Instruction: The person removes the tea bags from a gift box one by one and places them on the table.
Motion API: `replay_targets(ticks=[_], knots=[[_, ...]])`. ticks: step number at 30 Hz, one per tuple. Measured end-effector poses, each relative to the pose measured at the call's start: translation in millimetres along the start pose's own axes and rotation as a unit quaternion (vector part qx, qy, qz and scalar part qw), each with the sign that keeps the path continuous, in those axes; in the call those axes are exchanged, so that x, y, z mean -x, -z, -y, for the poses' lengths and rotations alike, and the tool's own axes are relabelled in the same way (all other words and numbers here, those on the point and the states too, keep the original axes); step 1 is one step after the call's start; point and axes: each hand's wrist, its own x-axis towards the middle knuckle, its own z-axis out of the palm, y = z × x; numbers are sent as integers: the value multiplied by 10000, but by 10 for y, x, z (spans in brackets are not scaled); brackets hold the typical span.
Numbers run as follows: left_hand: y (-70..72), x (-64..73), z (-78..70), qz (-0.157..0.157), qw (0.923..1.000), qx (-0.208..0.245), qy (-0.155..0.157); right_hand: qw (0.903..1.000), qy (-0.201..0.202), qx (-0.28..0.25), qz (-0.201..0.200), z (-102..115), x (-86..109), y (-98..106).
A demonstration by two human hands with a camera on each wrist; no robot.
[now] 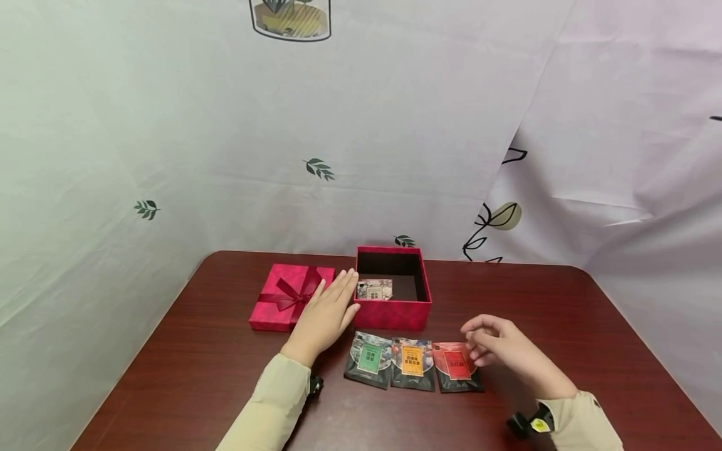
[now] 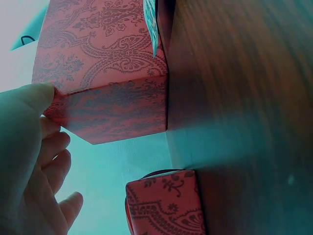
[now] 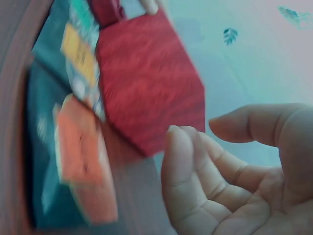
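My left hand (image 1: 324, 316) rests against the left side of an open red gift box (image 1: 392, 314), fingers extended, thumb at its near top corner in the left wrist view. A small patterned packet (image 1: 375, 289) lies inside the box. In front of the box, three tea sachets lie in a row: one with a green label (image 1: 369, 358), one with a yellow label (image 1: 412, 361) and one with a red label (image 1: 455, 365). Just over the red-label sachet's right edge hovers my right hand (image 1: 502, 344), its fingers loosely bent with nothing between them.
A red box lid (image 1: 276, 319) with a dark red ribbon bow lies left of the box, partly behind my left hand. All of this is on a dark reddish-brown table (image 1: 186, 376). Behind it hangs a pale cloth (image 1: 225, 125) with leaf prints.
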Motion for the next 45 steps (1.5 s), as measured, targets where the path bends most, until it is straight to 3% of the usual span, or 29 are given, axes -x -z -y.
replay_targets(ticks=[8, 17, 25, 34, 45], knots=[[-7, 17, 19, -2, 10000, 48, 50, 9980, 416, 119, -463, 305, -195, -241], [-11, 27, 14, -92, 10000, -17, 3, 9946, 766, -104, -694, 610, -477, -444], [-10, 20, 26, -110, 9999, -39, 31, 9881, 1186, 336, -921, 817, -706, -598], [-21, 15, 30, -121, 9999, 18, 7, 9920, 605, -688, -870, 821, -1078, -722], [-12, -6, 18, -57, 10000, 55, 3, 9938, 47, 54, -1105, 744, -1430, -884]])
